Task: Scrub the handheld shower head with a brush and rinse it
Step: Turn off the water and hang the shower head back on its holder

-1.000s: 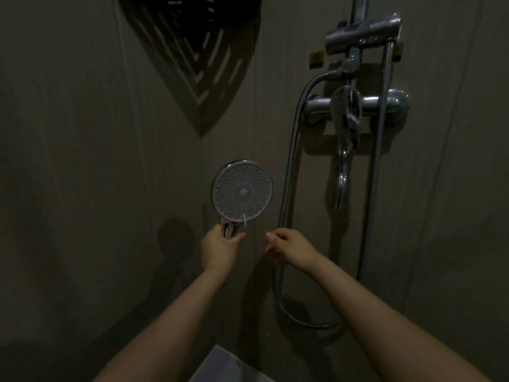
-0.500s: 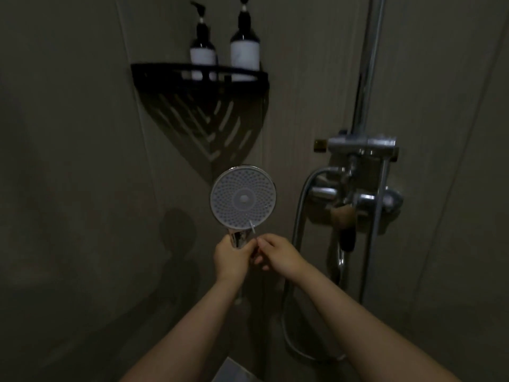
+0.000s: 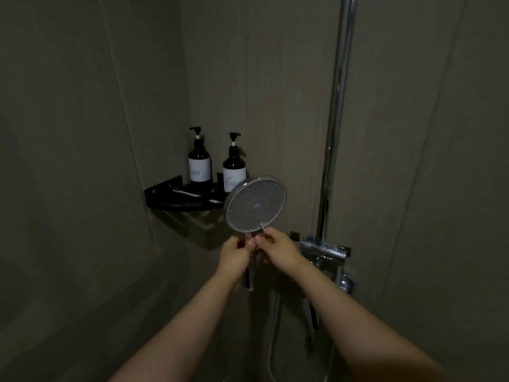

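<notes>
At frame centre we hold the round chrome handheld shower head (image 3: 256,206) face toward us; our left hand (image 3: 234,253) grips its handle, our right hand (image 3: 278,248) pinches a thin pale brush (image 3: 263,228). We should steady the handle and work across the nozzles.

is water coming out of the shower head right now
Off, as far as shows: the shower head face, held by the left hand, shows no spray or stream. The dim light could hide drips.

Head camera looks forward, slightly down, near the shower corner wall (image 3: 82,161).
</notes>
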A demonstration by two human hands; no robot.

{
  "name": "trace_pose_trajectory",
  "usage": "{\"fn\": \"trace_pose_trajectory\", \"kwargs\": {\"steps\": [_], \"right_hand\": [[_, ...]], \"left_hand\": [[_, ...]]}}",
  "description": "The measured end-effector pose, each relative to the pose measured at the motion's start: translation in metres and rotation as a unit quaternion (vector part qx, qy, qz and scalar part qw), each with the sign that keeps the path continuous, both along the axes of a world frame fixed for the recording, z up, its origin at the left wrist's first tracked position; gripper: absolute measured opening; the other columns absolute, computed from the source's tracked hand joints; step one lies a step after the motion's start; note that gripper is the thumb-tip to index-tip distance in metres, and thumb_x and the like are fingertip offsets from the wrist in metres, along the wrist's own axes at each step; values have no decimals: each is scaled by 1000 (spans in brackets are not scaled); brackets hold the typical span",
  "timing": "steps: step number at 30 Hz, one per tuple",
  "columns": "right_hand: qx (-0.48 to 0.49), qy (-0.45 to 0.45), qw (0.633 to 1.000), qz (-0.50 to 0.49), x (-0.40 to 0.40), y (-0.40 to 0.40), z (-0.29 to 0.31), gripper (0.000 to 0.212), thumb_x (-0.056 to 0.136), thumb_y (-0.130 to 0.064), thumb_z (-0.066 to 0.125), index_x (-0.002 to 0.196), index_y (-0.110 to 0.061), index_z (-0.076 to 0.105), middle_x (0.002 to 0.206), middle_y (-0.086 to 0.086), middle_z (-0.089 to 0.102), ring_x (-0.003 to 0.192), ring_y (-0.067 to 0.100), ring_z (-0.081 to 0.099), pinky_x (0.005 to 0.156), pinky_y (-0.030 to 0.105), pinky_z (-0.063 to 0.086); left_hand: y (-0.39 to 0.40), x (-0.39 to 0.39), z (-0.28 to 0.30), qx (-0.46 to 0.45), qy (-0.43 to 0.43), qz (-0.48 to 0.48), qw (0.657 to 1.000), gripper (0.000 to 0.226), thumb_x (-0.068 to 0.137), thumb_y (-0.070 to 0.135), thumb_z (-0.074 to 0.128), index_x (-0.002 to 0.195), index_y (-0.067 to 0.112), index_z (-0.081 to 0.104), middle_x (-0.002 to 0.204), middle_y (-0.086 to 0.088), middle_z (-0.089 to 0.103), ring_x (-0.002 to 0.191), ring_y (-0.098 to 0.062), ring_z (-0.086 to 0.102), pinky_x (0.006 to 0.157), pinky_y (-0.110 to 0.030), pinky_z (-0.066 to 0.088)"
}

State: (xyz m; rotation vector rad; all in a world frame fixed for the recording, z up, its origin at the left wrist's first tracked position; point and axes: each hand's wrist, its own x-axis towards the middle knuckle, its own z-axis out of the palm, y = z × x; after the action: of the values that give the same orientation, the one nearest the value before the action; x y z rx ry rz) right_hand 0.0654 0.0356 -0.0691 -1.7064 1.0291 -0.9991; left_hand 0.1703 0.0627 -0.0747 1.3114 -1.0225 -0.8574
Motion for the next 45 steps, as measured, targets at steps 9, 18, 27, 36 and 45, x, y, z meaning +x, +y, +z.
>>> {"fn": "trace_pose_trajectory", "kwargs": {"steps": [9,18,27,36,45], "right_hand": [[48,50,950,-303,-119,-31,-23,22,84,-18,66,70,-14,49,67,3,51,74,21,51,62,26,35],[167,170,950,-201,-154,-72,-84,54,73,2,72,123,4,53,120,19,61,110,32,59,91,36,48],[163,94,952,-243,-163,-71,-107,38,85,2,61,54,-16,49,58,7,50,58,19,47,58,28,38],[210,-240,907,-275,-153,-66,-112,29,85,22,36,88,-5,47,68,8,43,49,16,49,41,15,42],[166,-102,959,-205,-151,-81,-91,41,89,-21,61,127,-9,52,122,17,56,105,29,56,88,33,43]], "left_hand": [[-5,-49,23,13,-57,-9,998,19,88,5,57,104,-4,63,93,-9,62,88,-15,55,81,-27,43],[-8,-105,27,21,5,-53,998,25,91,5,53,114,1,60,102,-7,62,96,-18,57,76,-20,47],[-7,-115,8,41,11,-59,997,22,91,5,52,110,1,61,99,-9,65,80,-12,62,62,-12,51],[-2,-114,10,41,34,-51,997,20,91,1,51,107,-2,62,81,-3,64,59,-1,63,52,-9,48],[1,-105,16,47,54,-44,996,15,92,4,50,85,11,61,81,1,64,61,1,63,49,-6,46]]}}
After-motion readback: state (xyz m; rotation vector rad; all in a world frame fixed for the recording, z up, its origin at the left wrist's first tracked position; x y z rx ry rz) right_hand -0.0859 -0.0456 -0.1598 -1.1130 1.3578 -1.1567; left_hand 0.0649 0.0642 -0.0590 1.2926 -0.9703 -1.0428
